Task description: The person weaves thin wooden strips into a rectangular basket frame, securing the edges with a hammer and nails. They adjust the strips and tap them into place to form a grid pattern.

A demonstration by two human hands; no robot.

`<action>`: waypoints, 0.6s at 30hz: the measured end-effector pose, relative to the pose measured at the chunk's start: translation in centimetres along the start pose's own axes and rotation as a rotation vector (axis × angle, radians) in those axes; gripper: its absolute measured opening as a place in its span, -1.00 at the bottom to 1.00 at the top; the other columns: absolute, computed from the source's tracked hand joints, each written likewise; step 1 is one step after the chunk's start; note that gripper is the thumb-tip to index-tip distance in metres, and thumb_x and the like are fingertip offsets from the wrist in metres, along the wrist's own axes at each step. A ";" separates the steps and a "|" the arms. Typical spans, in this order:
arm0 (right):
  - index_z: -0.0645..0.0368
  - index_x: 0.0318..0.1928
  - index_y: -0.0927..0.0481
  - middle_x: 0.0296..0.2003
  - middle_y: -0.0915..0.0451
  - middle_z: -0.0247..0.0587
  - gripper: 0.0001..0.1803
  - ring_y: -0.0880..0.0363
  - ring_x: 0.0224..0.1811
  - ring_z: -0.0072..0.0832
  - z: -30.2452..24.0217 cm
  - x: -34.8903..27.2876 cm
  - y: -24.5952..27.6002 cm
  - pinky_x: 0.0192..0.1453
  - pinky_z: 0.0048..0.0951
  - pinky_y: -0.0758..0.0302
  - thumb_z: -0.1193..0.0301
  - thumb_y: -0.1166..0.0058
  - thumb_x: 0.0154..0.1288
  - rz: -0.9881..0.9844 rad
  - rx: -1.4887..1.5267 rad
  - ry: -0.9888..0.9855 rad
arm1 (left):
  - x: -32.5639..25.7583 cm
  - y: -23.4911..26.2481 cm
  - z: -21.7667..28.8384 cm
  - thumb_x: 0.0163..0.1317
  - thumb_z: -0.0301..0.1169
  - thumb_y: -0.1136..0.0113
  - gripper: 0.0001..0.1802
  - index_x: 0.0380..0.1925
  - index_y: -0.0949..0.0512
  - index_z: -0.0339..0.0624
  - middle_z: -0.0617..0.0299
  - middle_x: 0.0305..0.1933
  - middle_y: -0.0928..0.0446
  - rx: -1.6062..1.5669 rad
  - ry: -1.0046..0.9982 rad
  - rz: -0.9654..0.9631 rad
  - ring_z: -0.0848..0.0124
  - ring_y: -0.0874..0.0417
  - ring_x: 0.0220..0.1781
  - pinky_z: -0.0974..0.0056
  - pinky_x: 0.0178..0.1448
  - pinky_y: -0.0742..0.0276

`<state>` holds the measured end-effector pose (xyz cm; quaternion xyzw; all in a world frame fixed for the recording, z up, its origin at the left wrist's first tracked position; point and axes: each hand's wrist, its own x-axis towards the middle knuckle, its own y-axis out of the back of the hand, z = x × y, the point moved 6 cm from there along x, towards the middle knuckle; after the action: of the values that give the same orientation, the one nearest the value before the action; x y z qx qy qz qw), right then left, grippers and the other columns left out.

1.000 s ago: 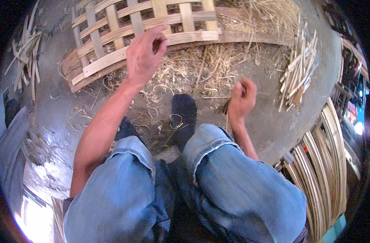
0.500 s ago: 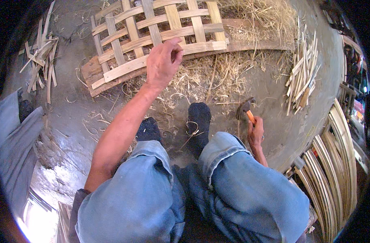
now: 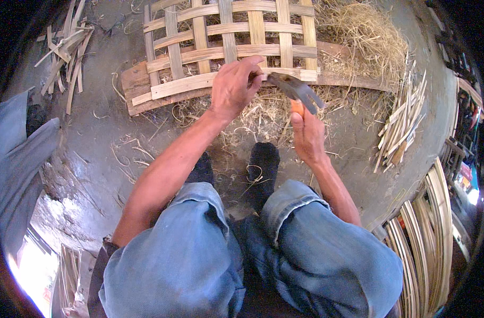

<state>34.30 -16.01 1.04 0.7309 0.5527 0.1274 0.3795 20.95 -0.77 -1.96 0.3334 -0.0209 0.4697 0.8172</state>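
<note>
A woven lattice of flat bamboo strips rests on a wooden plank in front of me. My left hand is over the lattice's near edge strip, thumb and forefinger pinched together; whatever they hold is too small to make out. In my right hand is a claw hammer, gripped by its orange handle. Its head is at the near edge strip, close beside the left fingertips, with the claw toward the right.
Curly shavings heap at the far right and litter the floor below the plank. Loose strips lie in piles at the left and right. Long bent slats stack at the lower right. Grey cloth hangs at the left.
My right hand has raised the hammer from near the floor up to the lattice edge, beside my left fingers. The left hand still hovers at that edge strip; the view has shifted slightly.
</note>
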 end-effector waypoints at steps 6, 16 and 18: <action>0.26 -0.05 -0.42 -0.48 -0.50 0.15 -0.62 -0.54 -0.44 0.09 -0.8 1.2 -0.7 -0.39 -0.05 -0.42 0.15 0.15 0.52 -0.004 -0.009 0.033 | 0.0 0.2 0.4 0.01 -0.53 -0.38 -0.45 0.05 -0.45 -0.04 0.20 -0.27 -0.65 -0.006 -0.027 0.010 0.16 -0.67 -0.19 0.13 -0.11 -0.54; 0.27 0.06 -0.41 -0.51 -0.53 0.13 -0.60 -0.56 -0.47 0.11 -1.1 1.3 0.0 -0.39 0.00 -0.43 0.16 0.15 0.51 -0.034 -0.097 0.025 | 0.1 0.1 0.5 0.03 -0.54 -0.37 -0.48 0.02 -0.43 -0.10 0.27 -0.37 -0.64 0.019 -0.063 0.035 0.24 -0.67 -0.28 0.17 -0.18 -0.52; 0.27 0.05 -0.41 -0.51 -0.53 0.13 -0.60 -0.57 -0.46 0.11 -1.3 1.6 -0.1 -0.39 -0.01 -0.43 0.17 0.14 0.50 -0.006 -0.067 0.000 | 0.2 0.1 0.5 0.04 -0.54 -0.36 -0.49 0.02 -0.42 -0.10 0.27 -0.37 -0.65 0.046 -0.074 0.044 0.24 -0.66 -0.28 0.17 -0.18 -0.52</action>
<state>33.99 -14.07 1.44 0.7162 0.5504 0.1446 0.4040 21.10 -0.89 -1.48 0.3688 -0.0477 0.4753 0.7974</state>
